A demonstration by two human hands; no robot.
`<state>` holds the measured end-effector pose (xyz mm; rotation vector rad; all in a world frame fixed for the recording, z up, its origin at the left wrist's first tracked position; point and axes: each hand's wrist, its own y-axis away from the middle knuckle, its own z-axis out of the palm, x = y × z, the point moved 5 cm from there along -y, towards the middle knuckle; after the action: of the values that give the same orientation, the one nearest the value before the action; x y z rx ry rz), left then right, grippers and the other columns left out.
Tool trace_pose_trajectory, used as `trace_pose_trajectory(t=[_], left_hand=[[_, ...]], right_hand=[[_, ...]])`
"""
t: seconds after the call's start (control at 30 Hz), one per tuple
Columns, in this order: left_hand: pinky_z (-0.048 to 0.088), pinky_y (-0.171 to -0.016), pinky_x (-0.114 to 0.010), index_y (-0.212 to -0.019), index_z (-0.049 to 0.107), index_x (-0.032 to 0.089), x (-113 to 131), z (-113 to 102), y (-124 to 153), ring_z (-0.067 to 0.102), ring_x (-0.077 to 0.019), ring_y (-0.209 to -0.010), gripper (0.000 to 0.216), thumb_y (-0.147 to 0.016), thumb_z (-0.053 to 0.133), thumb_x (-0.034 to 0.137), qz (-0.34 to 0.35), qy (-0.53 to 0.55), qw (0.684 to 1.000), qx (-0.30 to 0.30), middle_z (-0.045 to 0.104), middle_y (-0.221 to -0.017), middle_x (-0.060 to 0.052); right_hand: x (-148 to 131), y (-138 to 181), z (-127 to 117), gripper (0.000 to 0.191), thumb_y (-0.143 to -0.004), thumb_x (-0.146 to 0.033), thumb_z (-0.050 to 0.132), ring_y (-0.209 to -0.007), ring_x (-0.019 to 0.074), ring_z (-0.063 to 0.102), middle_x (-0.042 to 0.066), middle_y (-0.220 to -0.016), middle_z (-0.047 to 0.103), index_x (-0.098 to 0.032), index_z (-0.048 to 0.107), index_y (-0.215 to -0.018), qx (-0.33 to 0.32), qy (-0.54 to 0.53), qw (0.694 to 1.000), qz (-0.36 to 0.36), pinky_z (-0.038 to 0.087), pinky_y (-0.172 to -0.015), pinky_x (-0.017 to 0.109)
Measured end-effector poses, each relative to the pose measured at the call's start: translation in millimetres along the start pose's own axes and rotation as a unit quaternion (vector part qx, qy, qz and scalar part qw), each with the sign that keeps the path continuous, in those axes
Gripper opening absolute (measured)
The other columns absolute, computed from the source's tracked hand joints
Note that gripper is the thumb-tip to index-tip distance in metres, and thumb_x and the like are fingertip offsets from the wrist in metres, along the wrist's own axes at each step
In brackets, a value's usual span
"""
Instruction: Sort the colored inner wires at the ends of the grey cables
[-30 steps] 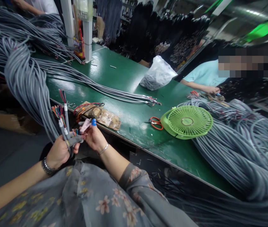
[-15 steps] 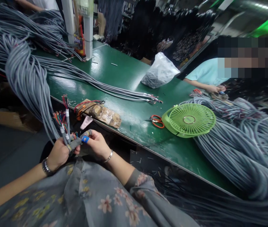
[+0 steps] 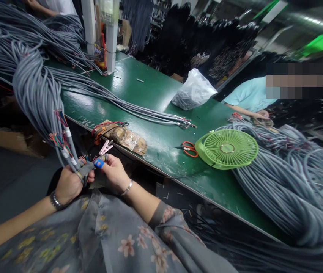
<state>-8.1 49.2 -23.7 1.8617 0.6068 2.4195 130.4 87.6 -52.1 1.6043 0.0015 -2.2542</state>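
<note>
My left hand [image 3: 69, 184] is closed around several grey cables [image 3: 74, 149], whose ends point up and to the left. White bands sit near those ends, and thin coloured wires [image 3: 56, 140] fan out past them. Grey wrapping with a yellow stripe covers a finger of this hand. Close beside it, my right hand [image 3: 117, 174] pinches thin coloured wires between thumb and forefinger; the exact wires are partly hidden. Its thumb wears a blue wrap [image 3: 99, 163]. Just beyond the fingers, a pale pink clothespin [image 3: 105, 147] is at the table edge.
A cardboard-and-tape block [image 3: 127, 140] lies along the edge of the green table [image 3: 155, 98]. Further right are orange-handled scissors [image 3: 189, 149], a green fan [image 3: 226, 148] and a large cable bundle [image 3: 281, 189]. A white plastic bag [image 3: 194, 91] stands behind; a co-worker [image 3: 248, 94] works across the table.
The held cable ends have tilted to the left, and their wires now spread apart from those at my fingers. The clothespin now shows its two legs. The view has shifted slightly.
</note>
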Motion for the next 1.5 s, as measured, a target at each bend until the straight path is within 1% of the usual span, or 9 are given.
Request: trace_pose_trajectory(t=[0.3,0.43,0.53,0.7,0.77,0.9,1.03,1.27,1.5], left_hand=[[0.053,-0.045,-0.024,-0.063,0.065,0.023,-1,-1,-2,0.061,-0.0133,-0.042,0.047,-0.043,0.104,0.039,-0.003,0.021,1.0,0.022,0.066,-0.047,0.004],[0.054,-0.047,-0.025,-0.063,0.065,0.023,-2,-1,-3,0.062,-0.0135,-0.043,0.047,-0.043,0.104,0.038,-0.006,0.021,0.999,0.025,0.068,-0.048,0.003],[0.053,-0.046,-0.025,-0.065,0.067,0.023,-2,-2,-5,0.062,-0.0141,-0.044,0.041,-0.047,0.101,0.037,-0.01,0.014,1.0,0.016,0.067,-0.05,0.003],[0.047,-0.043,-0.025,-0.063,0.071,0.023,-3,-3,-4,0.055,-0.0131,-0.042,0.031,-0.049,0.096,0.036,-0.011,-0.001,1.0,-0.002,0.061,-0.047,0.005],[0.046,-0.042,-0.025,-0.059,0.069,0.023,-3,-2,-3,0.053,-0.0128,-0.042,0.031,-0.048,0.096,0.035,-0.009,-0.017,1.0,-0.017,0.06,-0.046,0.004],[0.044,-0.042,-0.025,-0.055,0.067,0.024,-3,1,0,0.053,-0.0125,-0.041,0.035,-0.05,0.098,0.037,0.001,-0.048,0.998,-0.045,0.061,-0.045,0.002],[0.042,-0.042,-0.026,-0.053,0.068,0.022,-4,3,-1,0.05,-0.0117,-0.04,0.037,-0.049,0.1,0.04,-0.011,-0.065,0.996,-0.067,0.06,-0.044,0.001],[0.042,-0.041,-0.026,-0.053,0.069,0.022,-4,3,-1,0.049,-0.0119,-0.039,0.037,-0.049,0.1,0.042,-0.026,-0.082,0.993,-0.079,0.058,-0.043,0.001],[0.043,-0.04,-0.026,-0.048,0.066,0.023,-6,3,-2,0.048,-0.0116,-0.037,0.037,-0.05,0.096,0.045,-0.026,-0.102,0.99,-0.098,0.057,-0.04,0.001]], right_hand=[[3,-3,3,0.058,-0.062,-0.058,0.11,-0.064,0.0138,0.05,-0.005,-0.067,0.058,-0.025,0.063,-0.074,0.017,0.0,1.0,0.009,0.044,-0.063,0.03],[5,-1,-1,0.056,-0.061,-0.054,0.11,-0.065,0.014,0.051,-0.005,-0.068,0.061,-0.025,0.065,-0.073,0.025,-0.009,1.0,0.005,0.046,-0.065,0.03],[7,-1,-4,0.053,-0.062,-0.05,0.112,-0.067,0.014,0.053,-0.004,-0.07,0.063,-0.023,0.067,-0.073,0.015,-0.017,1.0,0.009,0.047,-0.066,0.03],[12,-5,-14,0.05,-0.074,-0.059,0.105,-0.063,0.0141,0.057,-0.001,-0.071,0.067,-0.023,0.07,-0.077,-0.003,-0.059,0.997,0.055,0.051,-0.061,0.028],[11,-7,-16,0.05,-0.075,-0.06,0.104,-0.064,0.0142,0.06,0.0,-0.075,0.071,-0.023,0.07,-0.08,-0.018,-0.075,0.994,0.078,0.053,-0.06,0.027],[5,-10,-16,0.049,-0.068,-0.054,0.107,-0.065,0.0128,0.061,-0.001,-0.073,0.072,-0.021,0.072,-0.078,-0.054,-0.049,0.991,0.11,0.053,-0.061,0.025],[-1,-12,-14,0.049,-0.061,-0.047,0.11,-0.061,0.0104,0.057,-0.004,-0.066,0.067,-0.021,0.07,-0.072,-0.058,-0.01,0.993,0.103,0.049,-0.063,0.024],[-6,-13,-11,0.048,-0.065,-0.045,0.109,-0.06,0.0099,0.051,-0.006,-0.063,0.063,-0.021,0.067,-0.068,-0.05,0.026,0.996,0.071,0.045,-0.064,0.026],[-3,-16,-11,0.051,-0.059,-0.048,0.107,-0.058,0.0091,0.048,-0.007,-0.059,0.061,-0.021,0.064,-0.064,-0.049,0.031,0.996,0.07,0.041,-0.062,0.025]])
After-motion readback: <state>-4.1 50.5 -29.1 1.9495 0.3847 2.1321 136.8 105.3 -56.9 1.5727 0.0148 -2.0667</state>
